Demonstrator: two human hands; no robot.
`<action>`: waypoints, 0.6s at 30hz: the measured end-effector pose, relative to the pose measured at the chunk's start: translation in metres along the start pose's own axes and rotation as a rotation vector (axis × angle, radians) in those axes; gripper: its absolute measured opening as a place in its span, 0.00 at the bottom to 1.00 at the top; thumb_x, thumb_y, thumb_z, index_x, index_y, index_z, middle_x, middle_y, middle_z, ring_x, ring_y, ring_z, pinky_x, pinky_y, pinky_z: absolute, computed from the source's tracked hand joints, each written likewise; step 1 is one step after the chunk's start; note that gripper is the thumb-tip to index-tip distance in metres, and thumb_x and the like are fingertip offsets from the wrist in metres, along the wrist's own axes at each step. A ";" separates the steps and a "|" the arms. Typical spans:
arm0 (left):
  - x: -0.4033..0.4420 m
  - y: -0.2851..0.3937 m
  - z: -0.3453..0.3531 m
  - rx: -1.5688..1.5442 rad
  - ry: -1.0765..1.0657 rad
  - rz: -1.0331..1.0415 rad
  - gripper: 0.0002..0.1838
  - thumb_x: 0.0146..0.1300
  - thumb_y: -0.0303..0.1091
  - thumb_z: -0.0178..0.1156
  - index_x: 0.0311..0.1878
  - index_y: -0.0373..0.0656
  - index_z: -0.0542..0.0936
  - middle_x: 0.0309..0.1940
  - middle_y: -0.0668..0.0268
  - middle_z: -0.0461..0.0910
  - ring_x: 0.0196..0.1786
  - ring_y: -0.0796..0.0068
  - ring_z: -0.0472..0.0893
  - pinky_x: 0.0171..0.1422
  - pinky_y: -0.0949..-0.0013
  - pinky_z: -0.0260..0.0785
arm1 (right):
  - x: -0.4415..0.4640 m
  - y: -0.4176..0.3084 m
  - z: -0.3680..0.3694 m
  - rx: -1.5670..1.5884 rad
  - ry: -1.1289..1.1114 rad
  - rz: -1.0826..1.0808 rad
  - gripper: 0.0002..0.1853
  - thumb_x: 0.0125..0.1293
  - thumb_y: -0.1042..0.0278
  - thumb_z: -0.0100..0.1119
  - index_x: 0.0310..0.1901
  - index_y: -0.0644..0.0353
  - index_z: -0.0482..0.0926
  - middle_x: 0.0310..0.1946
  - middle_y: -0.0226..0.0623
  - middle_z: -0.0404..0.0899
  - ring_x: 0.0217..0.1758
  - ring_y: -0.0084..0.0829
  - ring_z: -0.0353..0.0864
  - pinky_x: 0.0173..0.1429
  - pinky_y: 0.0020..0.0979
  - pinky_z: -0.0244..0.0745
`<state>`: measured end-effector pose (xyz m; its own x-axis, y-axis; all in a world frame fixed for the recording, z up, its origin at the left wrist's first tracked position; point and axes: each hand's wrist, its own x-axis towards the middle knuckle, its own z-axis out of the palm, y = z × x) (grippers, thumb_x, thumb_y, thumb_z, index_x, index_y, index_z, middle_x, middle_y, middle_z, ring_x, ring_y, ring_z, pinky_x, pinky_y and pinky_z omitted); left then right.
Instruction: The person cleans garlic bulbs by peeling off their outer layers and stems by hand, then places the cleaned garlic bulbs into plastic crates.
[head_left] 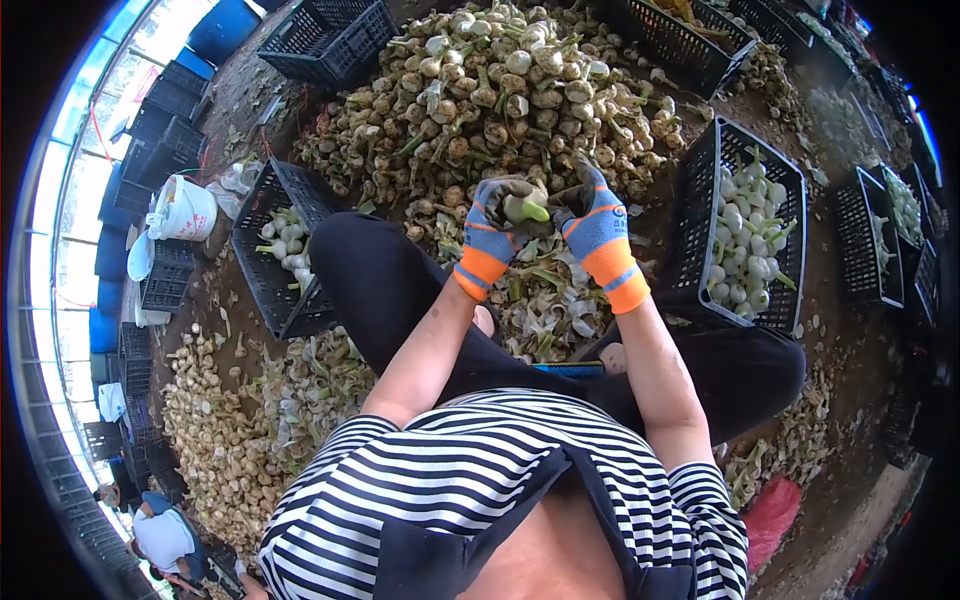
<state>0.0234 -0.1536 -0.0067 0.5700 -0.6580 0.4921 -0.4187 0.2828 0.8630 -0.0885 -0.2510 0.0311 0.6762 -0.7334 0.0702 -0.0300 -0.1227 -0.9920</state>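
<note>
Both my hands wear blue-grey gloves with orange cuffs and dark palms. My left hand (495,222) is closed around a garlic bulb (522,209) whose cut green stem points right. My right hand (592,212) is closed close beside it, fingers at the bulb; whether something small is pinched there I cannot make out. Beyond my hands rises a big heap of unpeeled garlic bulbs (490,100) with dirty brown skins. Loose papery skins (550,315) lie beneath my hands, between my legs.
To my right stands a black crate (797,200) of cleaned white bulbs; another black crate (300,325) with fewer bulbs is on my left. A white bucket (187,210) stands farther left. More garlic (215,430) covers the floor at left. A person (165,535) is at lower left.
</note>
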 end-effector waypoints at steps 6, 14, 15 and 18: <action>-0.001 0.023 0.006 -0.046 -0.112 -0.014 0.24 0.36 0.24 0.73 0.40 0.44 0.75 0.42 0.65 0.74 0.45 0.72 0.75 0.50 0.69 0.69 | 0.002 -0.007 -0.008 -0.600 -0.104 0.101 0.45 0.47 0.70 0.64 0.65 0.62 0.48 0.31 0.50 0.78 0.36 0.45 0.80 0.40 0.37 0.74; -0.008 0.007 0.002 -0.513 0.027 -0.504 0.20 0.54 0.28 0.64 0.51 0.40 0.72 0.46 0.64 0.75 0.49 0.73 0.75 0.55 0.69 0.69 | 0.001 -0.001 -0.011 -0.701 -0.002 0.036 0.36 0.47 0.80 0.54 0.62 0.58 0.57 0.34 0.44 0.77 0.37 0.39 0.79 0.43 0.33 0.72; -0.006 0.014 0.000 -0.610 0.007 -0.546 0.19 0.60 0.32 0.59 0.54 0.40 0.70 0.48 0.63 0.75 0.49 0.73 0.75 0.55 0.70 0.69 | 0.003 0.006 -0.015 -0.667 0.021 0.027 0.37 0.47 0.77 0.56 0.62 0.57 0.57 0.35 0.45 0.78 0.38 0.41 0.79 0.44 0.34 0.72; -0.005 0.008 -0.005 -0.837 -0.003 -0.570 0.23 0.60 0.37 0.59 0.57 0.42 0.68 0.49 0.61 0.74 0.49 0.68 0.77 0.48 0.68 0.74 | 0.015 0.047 -0.026 -0.586 0.096 0.015 0.36 0.47 0.72 0.59 0.61 0.56 0.58 0.36 0.49 0.78 0.42 0.46 0.78 0.46 0.37 0.73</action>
<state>0.0206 -0.1448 -0.0017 0.5277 -0.8492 -0.0178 0.5462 0.3232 0.7728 -0.0988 -0.2851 -0.0118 0.6037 -0.7918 0.0927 -0.4590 -0.4404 -0.7716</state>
